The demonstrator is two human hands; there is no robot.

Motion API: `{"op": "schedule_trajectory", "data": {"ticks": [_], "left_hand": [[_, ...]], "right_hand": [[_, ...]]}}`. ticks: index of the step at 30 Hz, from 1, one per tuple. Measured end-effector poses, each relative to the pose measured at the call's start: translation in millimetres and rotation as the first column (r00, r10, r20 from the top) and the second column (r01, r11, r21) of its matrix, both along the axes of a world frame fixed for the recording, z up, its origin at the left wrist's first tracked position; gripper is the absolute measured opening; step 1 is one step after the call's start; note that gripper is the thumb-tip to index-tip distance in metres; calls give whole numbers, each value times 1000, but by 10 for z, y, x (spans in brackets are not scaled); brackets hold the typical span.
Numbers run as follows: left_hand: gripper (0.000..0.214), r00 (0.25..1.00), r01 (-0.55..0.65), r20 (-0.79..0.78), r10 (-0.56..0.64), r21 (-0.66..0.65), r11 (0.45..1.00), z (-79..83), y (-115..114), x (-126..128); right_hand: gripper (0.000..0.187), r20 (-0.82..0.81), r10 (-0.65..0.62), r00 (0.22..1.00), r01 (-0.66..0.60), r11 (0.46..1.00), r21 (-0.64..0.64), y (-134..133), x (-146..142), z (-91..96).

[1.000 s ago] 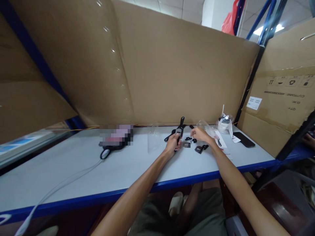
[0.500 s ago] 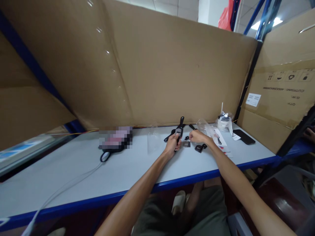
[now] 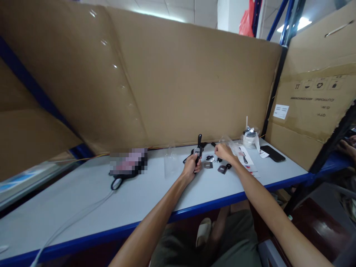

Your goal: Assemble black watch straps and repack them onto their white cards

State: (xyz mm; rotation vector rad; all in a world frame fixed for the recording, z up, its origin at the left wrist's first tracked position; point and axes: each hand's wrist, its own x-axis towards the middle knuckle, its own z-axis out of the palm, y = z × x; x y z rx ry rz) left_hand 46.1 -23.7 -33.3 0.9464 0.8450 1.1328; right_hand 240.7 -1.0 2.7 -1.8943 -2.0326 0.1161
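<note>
Left grip (image 3: 191, 165): closed on item 1, fingers wrapped round its lower part.

Item 1. Black tool (image 3: 198, 150), with a grey body; held in the left grip above the surface (image 3: 139, 207), one arm pointing to twelve o'clock. Probably stiff, of modest weight, its glossy arm somewhat slippery; best held firmly round the body. Lower end hidden by the fingers. Clock readings below are from this tool, twelve toward the cardboard (image 3: 200, 81).

Right grip (image 3: 223, 152): three o'clock, fingers curled; whether anything is pinched cannot be told.

Item 2. Small black parts (image 3: 219, 160), between three and four, near the right grip. Likely very light, easily scattered; fingertip pinch advised.

Item 3. Metal plate (image 3: 208, 165), between four and five, lying flat. Looks thin and stiff, edges possibly sharp; lift by opposite edges.

Item 4. Dark plate (image 3: 222, 169), four o'clock, with a black knob (image 3: 228, 166) at its far right corner; the knob seems the easier hold.

Item 5. Printed sheet (image 3: 249, 161), three o'clock. Limp, creases readily.

Item 6. Phone (image 3: 274, 153), three o'clock, farthest out. Smooth, breakable; take by the sides.
</note>
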Motion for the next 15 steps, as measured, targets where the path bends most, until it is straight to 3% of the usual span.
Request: {"op": "schedule_trajectory", "data": {"ticks": [2, 8, 15], "left_hand": [[24, 1000, -1, 1, 1, 16, 1000, -12, 2, 0], [25, 1000, -13, -27, 14, 12, 1000, -31, 14, 23], [26, 1000, 12, -2, -12, 25, 1000, -26, 20, 29]], "right_hand": [[23, 5, -8, 1000, 8, 1000, 4, -40, -39, 11], [55, 138, -26, 990, 31, 999, -31, -68, -254, -74], [47, 82, -42, 996, 55, 986, -157, 71, -297, -132]]}}
